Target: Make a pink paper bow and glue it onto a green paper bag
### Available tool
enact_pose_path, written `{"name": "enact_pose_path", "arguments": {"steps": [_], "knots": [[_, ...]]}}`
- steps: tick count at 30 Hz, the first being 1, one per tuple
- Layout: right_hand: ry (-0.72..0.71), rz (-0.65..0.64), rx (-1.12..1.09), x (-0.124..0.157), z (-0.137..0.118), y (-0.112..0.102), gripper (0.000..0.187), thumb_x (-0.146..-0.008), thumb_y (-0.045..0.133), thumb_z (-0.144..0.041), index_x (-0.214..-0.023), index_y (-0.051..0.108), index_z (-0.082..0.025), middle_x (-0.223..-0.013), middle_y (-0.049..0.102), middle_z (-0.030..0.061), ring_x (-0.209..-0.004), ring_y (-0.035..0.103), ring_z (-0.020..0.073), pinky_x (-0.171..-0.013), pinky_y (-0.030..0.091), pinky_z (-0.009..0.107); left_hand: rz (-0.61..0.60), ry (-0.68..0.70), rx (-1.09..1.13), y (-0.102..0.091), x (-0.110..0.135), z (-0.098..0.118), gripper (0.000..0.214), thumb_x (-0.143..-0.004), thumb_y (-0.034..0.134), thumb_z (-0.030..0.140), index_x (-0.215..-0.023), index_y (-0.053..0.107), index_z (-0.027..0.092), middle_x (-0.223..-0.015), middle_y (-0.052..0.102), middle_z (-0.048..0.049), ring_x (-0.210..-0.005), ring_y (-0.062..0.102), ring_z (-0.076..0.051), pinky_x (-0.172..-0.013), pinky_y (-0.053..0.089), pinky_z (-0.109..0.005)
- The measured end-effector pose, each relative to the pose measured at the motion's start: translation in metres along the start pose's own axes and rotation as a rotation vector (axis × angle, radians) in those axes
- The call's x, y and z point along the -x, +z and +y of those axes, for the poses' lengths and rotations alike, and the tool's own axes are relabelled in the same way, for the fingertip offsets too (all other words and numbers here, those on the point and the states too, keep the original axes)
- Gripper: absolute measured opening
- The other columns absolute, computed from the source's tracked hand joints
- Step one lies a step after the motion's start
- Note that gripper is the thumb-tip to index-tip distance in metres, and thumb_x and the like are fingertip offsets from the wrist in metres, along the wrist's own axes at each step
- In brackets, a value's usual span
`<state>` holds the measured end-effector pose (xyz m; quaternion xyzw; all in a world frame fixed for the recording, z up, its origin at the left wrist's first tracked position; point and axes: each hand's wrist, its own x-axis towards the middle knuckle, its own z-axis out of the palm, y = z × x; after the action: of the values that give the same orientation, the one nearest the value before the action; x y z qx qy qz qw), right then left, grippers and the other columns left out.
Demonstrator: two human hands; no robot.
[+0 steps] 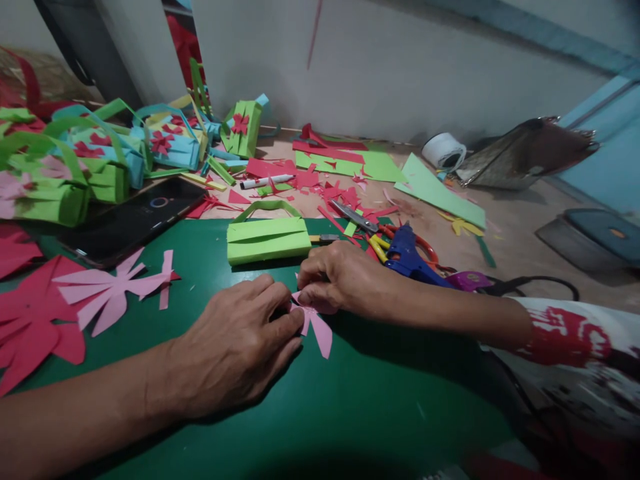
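Observation:
Both my hands meet over a small pink paper flower cut-out (pixel 318 328) lying on a dark green sheet (pixel 350 400). My left hand (pixel 237 347) has its fingers curled and pinches the flower's left side. From the right, my right hand (pixel 337 277) pinches its top with closed fingers. Just behind my hands sits a light green paper basket (pixel 267 239) with a handle.
A pink flower cut-out (pixel 113 290) and red ones (pixel 35 320) lie at left, beside a black phone (pixel 133 220). Finished paper baskets (pixel 75 167) crowd the back left. Scissors (pixel 363 220), a blue glue gun (pixel 407 257), a marker (pixel 265 181), paper scraps and a tape roll (pixel 443 152) lie behind.

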<state>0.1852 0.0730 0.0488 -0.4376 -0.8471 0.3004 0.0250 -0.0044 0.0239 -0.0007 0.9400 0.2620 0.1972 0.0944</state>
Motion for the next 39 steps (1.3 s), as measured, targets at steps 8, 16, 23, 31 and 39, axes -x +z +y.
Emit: {"name": "enact_pose_path", "arguments": {"steps": [8,16,23,31,39], "knots": [[0.004,0.005,0.031,-0.0005,-0.0009,0.0006,0.021,-0.076,0.067,-0.012,-0.056,0.061,-0.014,-0.055,0.056,-0.0034,-0.054,0.047,0.008,-0.056,0.029,0.023,-0.01,-0.003,-0.013,0.0005,0.0003,-0.0003,0.021,-0.094,0.044,0.023,-0.098,0.062,0.014,-0.087,0.054,-0.0084,-0.073,0.042,-0.02,-0.061,0.034,-0.035],[-0.006,0.015,0.092,0.0005,-0.002,0.0017,0.019,-0.076,0.068,-0.016,-0.059,0.061,-0.014,-0.056,0.053,-0.0037,-0.055,0.044,0.0079,-0.055,0.025,0.023,0.004,0.003,-0.028,0.0013,0.0006,-0.0002,0.021,-0.094,0.044,0.023,-0.098,0.062,0.014,-0.087,0.054,-0.0085,-0.072,0.043,-0.02,-0.061,0.035,-0.035],[-0.019,0.026,0.065,-0.0005,0.0007,0.0019,0.026,-0.076,0.069,-0.016,-0.053,0.057,-0.015,-0.053,0.051,-0.0041,-0.055,0.041,0.0082,-0.056,0.025,0.024,0.034,0.008,-0.021,0.0013,0.001,0.0004,0.02,-0.094,0.045,0.022,-0.096,0.062,0.013,-0.086,0.054,-0.0081,-0.072,0.043,-0.02,-0.061,0.035,-0.035],[-0.027,0.027,0.026,0.0015,0.0007,0.001,0.027,-0.077,0.067,-0.014,-0.052,0.057,-0.015,-0.054,0.054,-0.0036,-0.055,0.043,0.0083,-0.057,0.026,0.025,0.1,0.029,-0.048,0.0025,0.0029,0.0014,0.018,-0.092,0.049,0.019,-0.101,0.064,0.013,-0.086,0.057,-0.0079,-0.071,0.044,-0.02,-0.059,0.036,-0.035],[-0.037,0.029,0.052,0.0018,0.0022,0.0022,0.025,-0.077,0.068,-0.013,-0.053,0.059,-0.015,-0.054,0.056,-0.0032,-0.055,0.044,0.0086,-0.058,0.026,0.025,0.145,0.04,-0.05,0.0048,0.002,0.0003,0.016,-0.09,0.053,0.016,-0.102,0.063,0.011,-0.087,0.061,-0.0087,-0.072,0.048,-0.021,-0.06,0.039,-0.035]]}}
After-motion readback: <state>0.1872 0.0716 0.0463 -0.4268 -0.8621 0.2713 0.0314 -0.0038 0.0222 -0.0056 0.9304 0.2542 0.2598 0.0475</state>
